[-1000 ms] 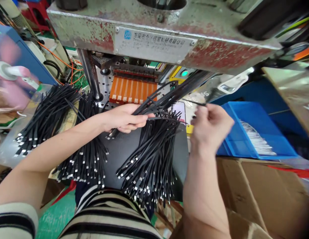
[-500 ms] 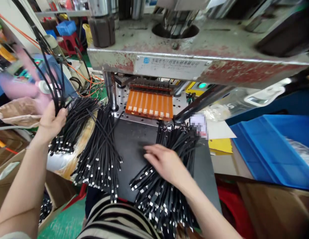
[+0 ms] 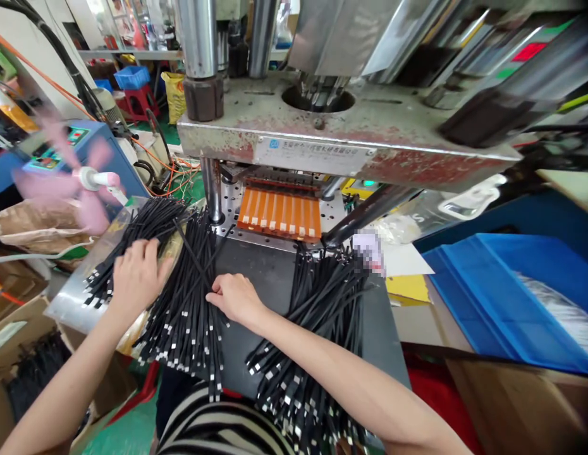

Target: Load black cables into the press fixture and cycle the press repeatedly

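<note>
My left hand [image 3: 138,273] lies on the left pile of black cables [image 3: 149,218], fingers laid over them and thumb apart. Small shiny connectors show at the cable ends. Beside the middle cable pile [image 3: 183,316] is my right hand [image 3: 237,298], its fingers half curled and the fingertips at the pile's right edge. I see a small gap between thumb and forefinger, with no cable plainly held. Further right, a third cable pile [image 3: 317,316] rests on the dark work surface [image 3: 256,265], partly under my right forearm.
Ahead stands a press with a worn metal plate [image 3: 322,139] above an orange slotted fixture [image 3: 279,212]. A blurred pink fan [image 3: 90,180] spins at the left. Blue trays [image 3: 493,297] lie at the right. An open carton [image 3: 19,322] with black cables sits low at the left.
My left hand has come down onto the left pile and let go of the bunch of cables it held up. My right hand has moved left, from the right pile to the middle one.
</note>
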Motion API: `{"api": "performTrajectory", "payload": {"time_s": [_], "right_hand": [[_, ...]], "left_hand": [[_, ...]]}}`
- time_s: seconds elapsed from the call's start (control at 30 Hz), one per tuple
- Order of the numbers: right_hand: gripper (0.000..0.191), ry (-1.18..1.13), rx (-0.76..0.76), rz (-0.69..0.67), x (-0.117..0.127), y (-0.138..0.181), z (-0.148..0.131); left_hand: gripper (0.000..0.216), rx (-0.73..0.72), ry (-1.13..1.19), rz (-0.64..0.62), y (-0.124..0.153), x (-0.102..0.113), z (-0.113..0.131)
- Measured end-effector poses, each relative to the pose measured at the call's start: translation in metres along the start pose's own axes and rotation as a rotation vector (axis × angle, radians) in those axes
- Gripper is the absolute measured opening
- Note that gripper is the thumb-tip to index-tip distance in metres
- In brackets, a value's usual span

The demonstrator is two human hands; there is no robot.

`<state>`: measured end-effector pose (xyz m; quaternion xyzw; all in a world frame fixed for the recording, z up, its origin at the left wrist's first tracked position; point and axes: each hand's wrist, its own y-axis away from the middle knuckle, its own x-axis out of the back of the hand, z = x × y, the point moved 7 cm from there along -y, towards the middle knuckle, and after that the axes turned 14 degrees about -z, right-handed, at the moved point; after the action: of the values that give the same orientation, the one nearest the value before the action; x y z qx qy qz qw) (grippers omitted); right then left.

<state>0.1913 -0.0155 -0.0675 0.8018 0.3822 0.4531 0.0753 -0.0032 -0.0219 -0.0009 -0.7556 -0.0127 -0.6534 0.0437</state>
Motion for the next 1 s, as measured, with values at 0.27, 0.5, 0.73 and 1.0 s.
{"api": "performTrajectory", "payload": {"time_s": [0.27, 0.5, 0.73, 1.0], "right_hand": [[0.013, -0.099, 0.066, -0.049, 0.002, -0.015, 0.002], [0.012, -0.47, 0.286, -0.225, 0.01, 0.006, -0.004], [0.012, -0.219, 0.452, 0.186, 0.067, 0.042, 0.001], [0.008, -0.209, 0.171, 0.715, 0.18, -0.005, 0.048]], "left_hand": [[0.039, -0.201, 1.098, -0.798, 0.03, -0.045, 0.057], [0.048, 0.09, 1.719, -0.839, 0.02, -0.046, 0.069], [0.023, -0.461, 1.45, -0.298, -0.027, 0.045, 0.102], [0.03, -0.734, 0.899, 0.271, -0.087, 0.104, 0.141]]}}
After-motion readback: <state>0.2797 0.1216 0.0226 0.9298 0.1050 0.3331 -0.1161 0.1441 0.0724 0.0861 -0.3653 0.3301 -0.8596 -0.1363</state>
